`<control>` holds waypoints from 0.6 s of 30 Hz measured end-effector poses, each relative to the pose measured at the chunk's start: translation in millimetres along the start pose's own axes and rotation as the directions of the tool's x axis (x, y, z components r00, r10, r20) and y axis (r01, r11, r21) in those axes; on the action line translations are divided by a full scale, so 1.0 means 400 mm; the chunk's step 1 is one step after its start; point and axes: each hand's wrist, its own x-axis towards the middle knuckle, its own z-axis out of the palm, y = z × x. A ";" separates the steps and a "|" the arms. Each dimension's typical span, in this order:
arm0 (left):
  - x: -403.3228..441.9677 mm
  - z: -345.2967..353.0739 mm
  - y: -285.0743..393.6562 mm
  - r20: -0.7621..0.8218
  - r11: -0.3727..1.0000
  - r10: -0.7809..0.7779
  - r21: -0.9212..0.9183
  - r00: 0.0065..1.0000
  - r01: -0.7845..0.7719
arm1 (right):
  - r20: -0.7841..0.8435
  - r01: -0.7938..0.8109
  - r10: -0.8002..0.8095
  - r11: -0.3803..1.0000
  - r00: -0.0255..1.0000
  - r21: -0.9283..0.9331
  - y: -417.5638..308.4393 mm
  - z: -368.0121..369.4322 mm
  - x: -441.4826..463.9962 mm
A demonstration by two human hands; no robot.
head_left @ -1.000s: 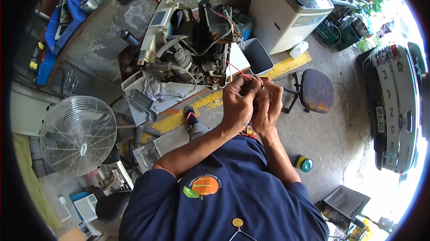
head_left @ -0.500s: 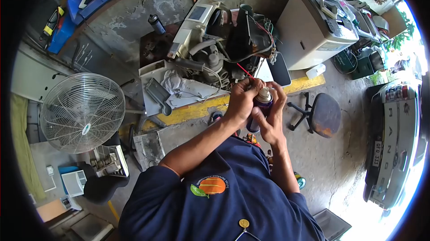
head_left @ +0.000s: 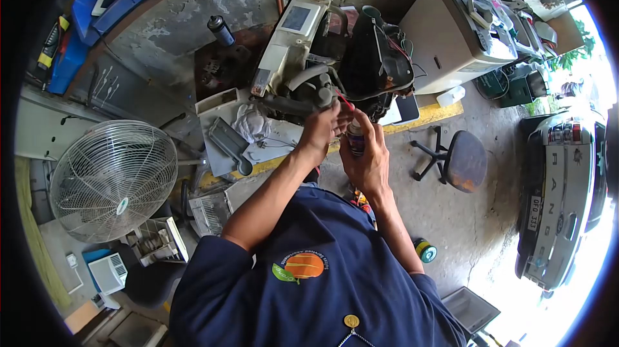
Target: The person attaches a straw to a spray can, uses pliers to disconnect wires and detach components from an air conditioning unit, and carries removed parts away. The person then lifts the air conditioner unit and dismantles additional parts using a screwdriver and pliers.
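Observation:
My right hand [head_left: 369,157] is wrapped around a dark spray can [head_left: 356,143], its index finger up at the nozzle. From the can's top a thin red straw [head_left: 343,97] points up toward a grey motor [head_left: 322,94] among the machine parts. My left hand [head_left: 318,130] is just left of the can, fingers loosely bent and slightly apart; I see nothing held in it. Behind both hands lie a pale control panel [head_left: 293,28] and a black tub-like part [head_left: 374,57] with hoses and wires.
A grey tray-like part [head_left: 229,144] and a crumpled white cloth [head_left: 251,122] lie on the bench's left. Another spray can [head_left: 221,29] stands behind. A large fan [head_left: 115,179] is at left. A stool [head_left: 465,161] and a parked vehicle [head_left: 560,198] are at right.
Both hands have moved left and closer to the machine, bringing the spray can along. My left hand has come away from the nozzle, and the straw now points at the motor area.

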 end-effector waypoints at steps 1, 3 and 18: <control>-0.005 -0.004 -0.001 0.006 0.999 -0.026 0.045 1.000 0.026 | -0.049 0.016 -0.016 1.000 0.999 0.000 0.008 0.018 0.006; -0.020 -0.013 -0.008 0.007 0.995 -0.056 0.087 0.998 0.055 | -0.092 0.029 -0.029 1.000 0.995 -0.002 0.015 0.035 0.011; -0.033 -0.085 0.032 0.335 0.968 -0.013 0.239 0.942 -0.072 | -0.040 0.010 -0.009 0.999 0.999 0.034 0.023 0.057 0.029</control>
